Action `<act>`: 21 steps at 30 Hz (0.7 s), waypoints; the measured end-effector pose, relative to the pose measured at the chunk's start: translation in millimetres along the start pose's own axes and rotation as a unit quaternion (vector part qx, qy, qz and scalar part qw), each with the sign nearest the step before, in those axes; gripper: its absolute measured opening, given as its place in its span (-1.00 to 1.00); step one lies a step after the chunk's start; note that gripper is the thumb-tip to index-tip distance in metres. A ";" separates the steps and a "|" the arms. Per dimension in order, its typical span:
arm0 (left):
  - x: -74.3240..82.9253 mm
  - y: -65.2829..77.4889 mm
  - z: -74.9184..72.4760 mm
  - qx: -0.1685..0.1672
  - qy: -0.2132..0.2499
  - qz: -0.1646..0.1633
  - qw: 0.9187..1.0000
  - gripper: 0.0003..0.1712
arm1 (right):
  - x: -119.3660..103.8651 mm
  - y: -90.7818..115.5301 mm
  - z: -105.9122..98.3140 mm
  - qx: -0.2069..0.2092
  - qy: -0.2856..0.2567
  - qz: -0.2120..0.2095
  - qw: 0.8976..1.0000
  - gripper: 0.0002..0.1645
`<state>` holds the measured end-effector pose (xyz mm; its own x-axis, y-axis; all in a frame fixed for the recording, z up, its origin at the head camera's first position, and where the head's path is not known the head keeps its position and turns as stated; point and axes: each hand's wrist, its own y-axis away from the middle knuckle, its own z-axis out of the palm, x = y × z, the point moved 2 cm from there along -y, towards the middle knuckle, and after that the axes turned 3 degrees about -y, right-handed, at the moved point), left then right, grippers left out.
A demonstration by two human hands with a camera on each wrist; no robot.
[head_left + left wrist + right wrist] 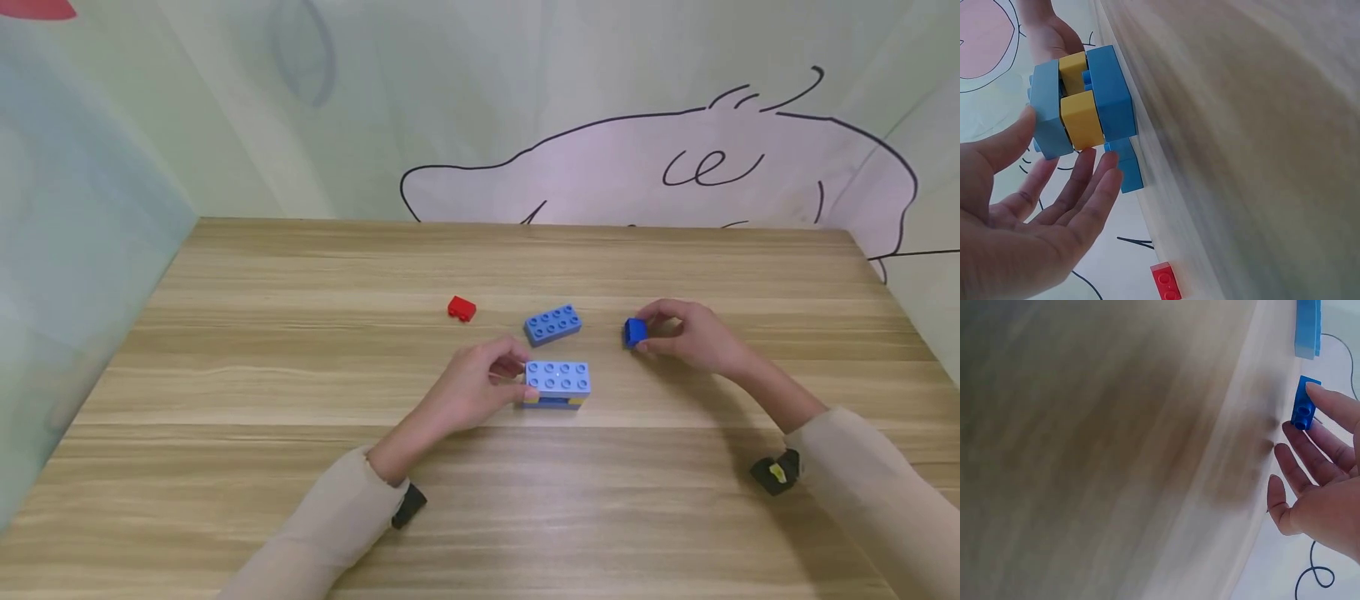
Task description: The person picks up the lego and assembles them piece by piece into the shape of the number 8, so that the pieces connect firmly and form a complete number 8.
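On the wooden table, two blue bricks with yellow bricks sandwiched between them form a small stack (pixel 557 377). My left hand (pixel 480 383) holds the left end of this stack, thumb on the near side and index finger behind. In the left wrist view, the stack's yellow brick (pixel 1082 119) shows between the upper and lower blue bricks. Farther right, my right hand (pixel 693 337) pinches a small dark blue brick (pixel 635 332) between thumb and fingers. The studs of this dark blue brick (pixel 1304 406) face sideways in the right wrist view.
Just behind the stack lies a loose blue brick (pixel 552 325) with its studs up. A small red brick (pixel 462 308) is tipped on its side farther left. The wooden table (pixel 262 350) ends at the back against a wall covering (pixel 300 125) with line drawings.
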<state>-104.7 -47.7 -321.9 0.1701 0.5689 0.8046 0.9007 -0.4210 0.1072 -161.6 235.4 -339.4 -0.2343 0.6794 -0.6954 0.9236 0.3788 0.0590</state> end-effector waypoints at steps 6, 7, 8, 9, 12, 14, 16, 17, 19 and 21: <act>-1.5 -0.1 0.9 0.000 -0.001 -0.007 1.000 -0.62 | -16.9 5.1 2.0 -0.019 0.001 -0.013 1.000 -0.64; -1.5 -0.1 1.0 0.000 -0.001 -0.008 1.000 -0.62 | -21.3 6.2 2.2 -0.030 0.001 -0.017 0.999 -0.63; -1.3 0.0 0.9 -0.001 -0.001 -0.007 1.000 -0.63 | -25.8 7.3 2.9 -0.036 0.002 -0.021 0.999 -0.63; -1.2 0.0 0.8 -0.001 0.000 -0.006 1.000 -0.63 | -30.3 8.7 4.0 -0.042 0.003 -0.025 0.999 -0.63; -0.2 0.7 0.4 0.000 0.001 -0.003 1.000 -0.63 | -44.3 12.5 7.6 -0.052 -0.002 -0.052 0.997 -0.62; 0.5 1.1 0.1 0.001 0.004 -0.003 1.000 -0.64 | -53.0 15.2 10.5 -0.052 -0.004 -0.077 0.996 -0.62; 0.6 1.3 0.2 0.002 0.005 -0.003 1.000 -0.65 | -60.4 18.0 12.9 -0.052 -0.005 -0.101 0.994 -0.61; 0.6 1.3 0.2 0.003 0.006 -0.003 1.000 -0.65 | -63.2 19.1 14.2 -0.052 -0.006 -0.111 0.992 -0.61; 0.3 1.0 0.4 0.004 0.008 -0.003 1.000 -0.65 | -68.1 21.5 16.5 -0.052 -0.006 -0.125 0.991 -0.61; -0.4 0.5 1.0 0.005 0.008 0.001 1.000 -0.65 | -71.7 23.0 18.6 -0.051 -0.005 -0.135 0.990 -0.61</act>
<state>-103.9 -47.4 -322.8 0.1650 0.5577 0.8135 0.9041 -0.4151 0.1011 -117.9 183.8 -301.5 -0.4654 0.5392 -0.7019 0.7923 0.6073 -0.0588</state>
